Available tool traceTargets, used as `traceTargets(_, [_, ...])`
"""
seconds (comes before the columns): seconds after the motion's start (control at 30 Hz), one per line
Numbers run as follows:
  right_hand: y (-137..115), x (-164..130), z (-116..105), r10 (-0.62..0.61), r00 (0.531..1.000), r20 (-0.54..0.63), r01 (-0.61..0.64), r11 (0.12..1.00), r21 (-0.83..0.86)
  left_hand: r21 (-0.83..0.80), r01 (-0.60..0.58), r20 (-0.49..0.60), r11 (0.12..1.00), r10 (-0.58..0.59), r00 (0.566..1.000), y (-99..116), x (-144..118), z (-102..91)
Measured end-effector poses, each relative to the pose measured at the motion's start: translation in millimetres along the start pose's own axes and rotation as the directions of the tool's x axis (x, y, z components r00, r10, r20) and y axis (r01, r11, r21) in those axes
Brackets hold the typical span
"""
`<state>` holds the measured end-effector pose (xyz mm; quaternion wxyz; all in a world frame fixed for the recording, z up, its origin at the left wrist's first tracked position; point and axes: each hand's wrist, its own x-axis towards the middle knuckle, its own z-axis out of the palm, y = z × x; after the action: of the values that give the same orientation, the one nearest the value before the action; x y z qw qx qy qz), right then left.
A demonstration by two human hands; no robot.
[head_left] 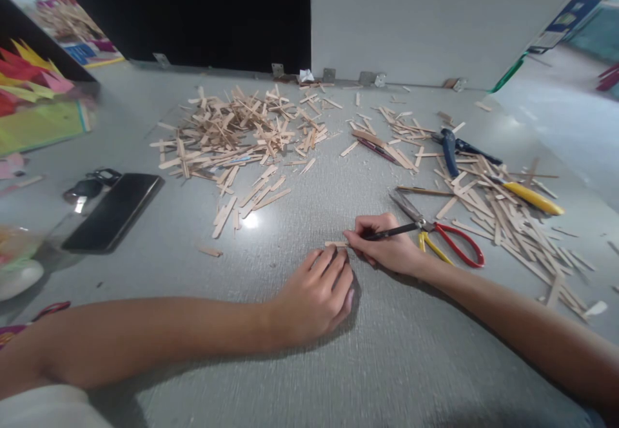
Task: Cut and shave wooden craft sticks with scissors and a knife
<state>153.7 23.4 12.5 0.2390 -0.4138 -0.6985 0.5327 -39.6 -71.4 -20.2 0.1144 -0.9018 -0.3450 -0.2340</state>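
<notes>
My right hand (387,244) is closed around a black pen (399,229), its tip end down at a short piece of wooden craft stick (335,244) lying flat on the table. My left hand (316,292) has its fingers bent and pressed together at the near edge of that stick, holding it down; the thumb is tucked at the side. Just right of my right hand lie scissors (425,225) with one red and one yellow handle, blades spread. The pen's tip is hidden by my fingers.
A heap of craft sticks (242,125) lies at the back left, more sticks (512,222) on the right. Blue-handled pliers (449,151) and a yellow-handled cutter (532,197) rest among them. A phone (116,212) and a watch (91,186) are on the left. Panels (435,22) stand behind.
</notes>
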Motion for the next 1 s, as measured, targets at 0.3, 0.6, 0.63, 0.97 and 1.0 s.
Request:
traceTargets(0.3, [2.3,0.5,2.3,0.02,0.999,-0.037,-0.019,0.999,0.041,-0.005,-0.002,0.009,1.0,0.002,1.0,0.0,0.8,-1.1])
traceTargets(0.6, [1.0,-0.6,0.3,0.009,1.0,-0.021,-0.009,1.0,-0.001,-0.021,-0.003,0.019,1.0,0.004,1.0,-0.4,0.5,-2.0])
traceTargets(0.63, [0.9,-0.7,0.0,0.004,1.0,-0.02,-0.004,1.0,-0.009,-0.018,0.0,0.013,1.0,0.0,1.0,-0.3,1.0,-2.1])
traceTargets(0.97, [0.5,0.6,-0.8,0.01,1.0,-0.003,-0.01,1.0,-0.014,0.086,0.015,-0.033,0.996,-0.012,0.999,1.0,4.9,-3.6])
traceTargets(1.0, [0.9,0.8,-0.8,0.015,1.0,-0.003,-0.015,1.0,-0.008,0.095,0.016,-0.039,0.995,-0.012,0.999,0.9,5.2,-3.9])
